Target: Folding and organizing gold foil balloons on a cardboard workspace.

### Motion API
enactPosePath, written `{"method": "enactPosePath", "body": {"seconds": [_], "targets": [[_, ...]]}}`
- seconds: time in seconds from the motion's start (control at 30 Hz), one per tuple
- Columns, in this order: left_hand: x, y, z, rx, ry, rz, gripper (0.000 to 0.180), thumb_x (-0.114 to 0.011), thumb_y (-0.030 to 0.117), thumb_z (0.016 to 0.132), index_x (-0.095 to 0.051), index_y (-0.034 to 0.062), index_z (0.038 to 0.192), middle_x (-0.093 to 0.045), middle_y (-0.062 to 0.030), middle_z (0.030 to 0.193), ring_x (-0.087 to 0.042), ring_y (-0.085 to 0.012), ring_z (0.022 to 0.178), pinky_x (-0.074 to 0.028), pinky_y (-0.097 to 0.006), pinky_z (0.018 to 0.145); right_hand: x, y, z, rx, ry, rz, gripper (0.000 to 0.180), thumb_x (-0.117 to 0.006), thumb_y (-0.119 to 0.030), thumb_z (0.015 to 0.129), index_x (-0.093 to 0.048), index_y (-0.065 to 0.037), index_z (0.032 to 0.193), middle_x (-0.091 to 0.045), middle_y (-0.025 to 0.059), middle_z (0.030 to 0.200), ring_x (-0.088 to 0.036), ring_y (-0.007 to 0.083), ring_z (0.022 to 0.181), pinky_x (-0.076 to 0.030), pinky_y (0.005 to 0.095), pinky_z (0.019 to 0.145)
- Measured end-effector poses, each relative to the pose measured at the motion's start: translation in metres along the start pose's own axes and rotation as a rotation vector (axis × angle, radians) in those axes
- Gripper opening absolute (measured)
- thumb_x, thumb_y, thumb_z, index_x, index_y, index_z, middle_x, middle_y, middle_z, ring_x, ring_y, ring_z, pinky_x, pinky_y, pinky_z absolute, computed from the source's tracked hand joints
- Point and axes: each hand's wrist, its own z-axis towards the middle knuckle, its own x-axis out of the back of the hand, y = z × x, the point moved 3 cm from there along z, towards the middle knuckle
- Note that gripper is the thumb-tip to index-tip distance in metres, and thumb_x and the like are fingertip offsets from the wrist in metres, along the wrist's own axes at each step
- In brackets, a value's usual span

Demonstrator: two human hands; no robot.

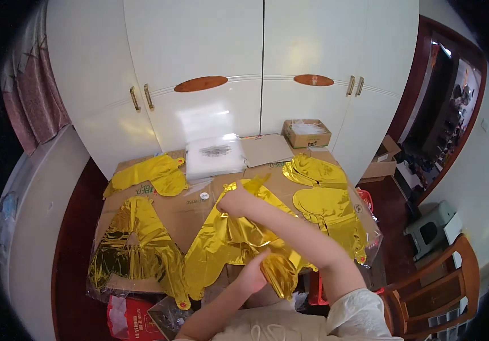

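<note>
A flat, uninflated gold foil balloon lies in front of me on the cardboard-covered table, its near right part lifted and crumpled. My left hand is closed around a folded part of this balloon near the table's front edge. Farther forward, my right hand is at the balloon's far edge, the forearm crossing over the foil. Its fingers are mostly hidden, so their grip does not show. An A-shaped gold foil balloon lies flat to the left. Another gold foil balloon rests behind it, and more gold foil balloons lie at the right.
A stack of clear plastic bags and a cardboard sheet lie at the table's back. Beside them stands a small open box. White cabinets rise behind. A wooden chair and plastic stool stand right; a red bag is below left.
</note>
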Motion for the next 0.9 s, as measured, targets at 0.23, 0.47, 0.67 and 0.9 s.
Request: {"method": "enactPosePath", "body": {"seconds": [0.23, 0.47, 0.67, 0.9], "targets": [[0.034, 0.013, -0.016, -0.110, 0.218, 0.114, 0.034, -0.047, 0.017, 0.095, -0.053, -0.0015, 0.122, -0.063, -0.0153, 0.116, -0.062, -0.0294, 0.106, -0.050, -0.046, 0.092, -0.037, -0.005, -0.041, 0.050, 0.456, 0.238, 0.043, -0.059, -0.032, 0.090, -0.052, -0.016, 0.129, -0.052, 0.0087, 0.131, -0.048, 0.0281, 0.123, -0.024, 0.0611, 0.109], [0.030, 0.026, -0.029, -0.101, 0.150, 0.096, 0.033, -0.049, 0.007, 0.091, -0.052, -0.0016, 0.123, -0.063, -0.0140, 0.114, -0.064, -0.0282, 0.102, -0.051, -0.045, 0.091, -0.079, 0.037, -0.077, -0.151, 0.347, 0.282, 0.045, -0.052, -0.039, 0.093, -0.050, -0.013, 0.129, -0.051, 0.0091, 0.134, -0.044, 0.0282, 0.129, -0.026, 0.0627, 0.107], [0.025, 0.025, -0.029, -0.112, 0.191, 0.154, 0.035, -0.051, 0.006, 0.089, -0.051, -0.0006, 0.124, -0.063, -0.0129, 0.115, -0.064, -0.0270, 0.103, -0.051, -0.043, 0.092, -0.091, 0.037, -0.086, -0.160, 0.361, 0.251, 0.045, -0.056, -0.043, 0.089, -0.054, -0.013, 0.123, -0.054, 0.0087, 0.131, -0.045, 0.0268, 0.127, -0.026, 0.0635, 0.107], [0.024, -0.003, -0.055, -0.017, 0.179, 0.159, 0.045, -0.052, 0.013, 0.090, -0.046, -0.0007, 0.132, -0.059, -0.0131, 0.125, -0.060, -0.0271, 0.113, -0.047, -0.043, 0.099, -0.088, 0.021, -0.104, -0.142, 0.338, 0.290, 0.045, -0.060, -0.039, 0.087, -0.055, -0.012, 0.123, -0.054, 0.0090, 0.126, -0.048, 0.0286, 0.124, -0.028, 0.0632, 0.105]]}}
